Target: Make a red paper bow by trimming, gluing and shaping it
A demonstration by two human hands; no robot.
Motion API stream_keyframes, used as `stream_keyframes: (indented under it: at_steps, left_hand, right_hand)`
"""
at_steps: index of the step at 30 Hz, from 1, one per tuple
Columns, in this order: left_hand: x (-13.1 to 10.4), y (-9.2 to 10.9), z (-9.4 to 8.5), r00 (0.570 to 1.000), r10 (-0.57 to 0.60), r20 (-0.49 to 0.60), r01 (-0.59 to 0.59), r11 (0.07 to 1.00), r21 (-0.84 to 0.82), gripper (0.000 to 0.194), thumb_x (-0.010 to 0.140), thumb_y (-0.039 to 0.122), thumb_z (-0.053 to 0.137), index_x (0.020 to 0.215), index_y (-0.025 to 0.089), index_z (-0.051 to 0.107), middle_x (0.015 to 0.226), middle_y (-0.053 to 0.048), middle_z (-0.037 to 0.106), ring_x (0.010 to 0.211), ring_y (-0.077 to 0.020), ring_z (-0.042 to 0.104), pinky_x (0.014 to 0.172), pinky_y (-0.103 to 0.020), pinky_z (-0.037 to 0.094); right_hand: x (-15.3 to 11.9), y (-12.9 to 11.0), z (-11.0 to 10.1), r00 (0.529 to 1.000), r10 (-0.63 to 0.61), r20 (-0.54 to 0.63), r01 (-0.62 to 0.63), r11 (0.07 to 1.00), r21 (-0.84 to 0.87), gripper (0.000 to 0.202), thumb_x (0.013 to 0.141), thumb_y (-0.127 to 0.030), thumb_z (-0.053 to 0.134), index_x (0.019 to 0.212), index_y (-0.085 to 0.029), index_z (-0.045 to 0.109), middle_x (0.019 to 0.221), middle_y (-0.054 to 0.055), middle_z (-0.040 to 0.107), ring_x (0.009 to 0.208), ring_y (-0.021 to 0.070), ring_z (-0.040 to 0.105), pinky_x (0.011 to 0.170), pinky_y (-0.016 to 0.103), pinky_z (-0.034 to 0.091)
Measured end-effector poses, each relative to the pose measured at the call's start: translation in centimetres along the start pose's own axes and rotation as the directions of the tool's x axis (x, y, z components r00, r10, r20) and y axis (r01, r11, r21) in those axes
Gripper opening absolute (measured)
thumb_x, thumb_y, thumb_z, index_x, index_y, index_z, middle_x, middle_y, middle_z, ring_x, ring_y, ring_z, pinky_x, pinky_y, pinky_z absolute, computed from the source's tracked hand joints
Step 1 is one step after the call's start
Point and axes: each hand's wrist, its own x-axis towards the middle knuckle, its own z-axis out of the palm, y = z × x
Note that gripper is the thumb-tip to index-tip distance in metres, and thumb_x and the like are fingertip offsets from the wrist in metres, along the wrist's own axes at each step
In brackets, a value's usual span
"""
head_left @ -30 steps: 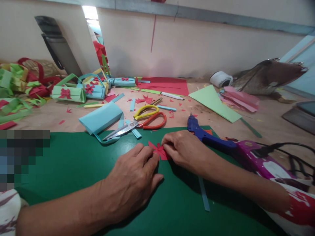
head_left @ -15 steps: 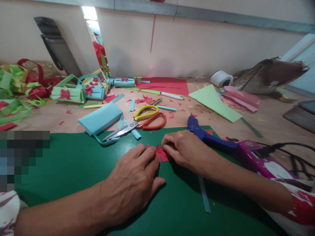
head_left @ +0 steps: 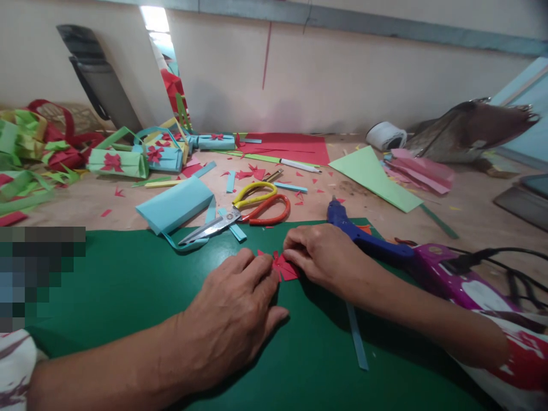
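A small red paper bow with cut slits lies on the green mat between my hands. My left hand, palm down, has its fingers closed on the bow's left end; its thumb points to the right. The fingertips of my right hand pinch the bow's upper right part. Part of the bow is hidden under my fingers. A thin blue paper strip lies below my right forearm. Beyond my hands are scissors with yellow and orange handles and a folded blue paper piece with a strip.
To the right lies a blue and purple glue gun with a black cable. Small paper purses with red bows stand at the back left. Further back are red paper, a white pen, green paper and a bag.
My right fingers have shifted very slightly on the bow, and a little more of its right side shows. My left hand has hardly moved.
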Motion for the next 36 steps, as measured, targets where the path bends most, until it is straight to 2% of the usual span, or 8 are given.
stream_keyframes:
  at_steps: [6, 15, 31, 36]
  left_hand:
    - [-0.08, -0.03, -0.03, 1.0, -0.013, 0.015, 0.013, 1.0, -0.014, 0.03, 0.089, 0.033, 0.042, 0.103, 0.012, 0.058, 0.103, -0.011, 0.056, 0.09, -0.026, 0.046, 0.078, -0.044, 0.045]
    - [-0.16, 0.0, -0.09, 1.0, 0.001, 0.025, 0.0, 1.0, -0.011, 0.03, 0.09, 0.033, 0.041, 0.102, 0.012, 0.058, 0.102, -0.011, 0.058, 0.095, -0.0279, 0.047, 0.08, -0.046, 0.044]
    - [-0.05, 0.07, -0.05, 1.0, 0.011, -0.004, -0.011, 1.0, 0.02, 0.027, 0.089, 0.032, 0.042, 0.098, 0.013, 0.059, 0.101, -0.011, 0.057, 0.089, -0.0266, 0.046, 0.076, -0.044, 0.045]
    - [-0.02, 0.04, 0.0, 1.0, 0.006, -0.008, -0.006, 1.0, 0.024, 0.027, 0.089, 0.033, 0.042, 0.098, 0.013, 0.058, 0.102, -0.012, 0.057, 0.089, -0.0265, 0.047, 0.076, -0.044, 0.046]
  right_hand:
    - [-0.03, 0.11, -0.42, 0.999, -0.034, 0.022, 0.034, 0.999, 0.005, 0.015, 0.081, -0.018, 0.056, 0.068, -0.017, 0.062, 0.062, 0.001, 0.063, 0.058, 0.0125, 0.054, 0.056, 0.022, 0.034]
    - [0.03, -0.16, 0.07, 1.0, 0.014, -0.009, -0.014, 0.999, -0.051, 0.014, 0.079, -0.019, 0.059, 0.066, -0.017, 0.063, 0.061, 0.002, 0.064, 0.057, 0.0136, 0.055, 0.054, 0.023, 0.033]
    - [0.19, -0.05, 0.26, 1.0, -0.001, -0.031, -0.001, 0.996, -0.09, 0.017, 0.08, -0.014, 0.054, 0.065, -0.017, 0.06, 0.059, 0.002, 0.061, 0.054, 0.0124, 0.05, 0.053, 0.024, 0.029]
    - [0.1, -0.18, 0.34, 0.999, 0.016, -0.042, -0.02, 0.995, -0.098, 0.019, 0.082, -0.025, 0.055, 0.065, -0.017, 0.059, 0.059, 0.002, 0.061, 0.054, 0.0138, 0.051, 0.052, 0.024, 0.029]
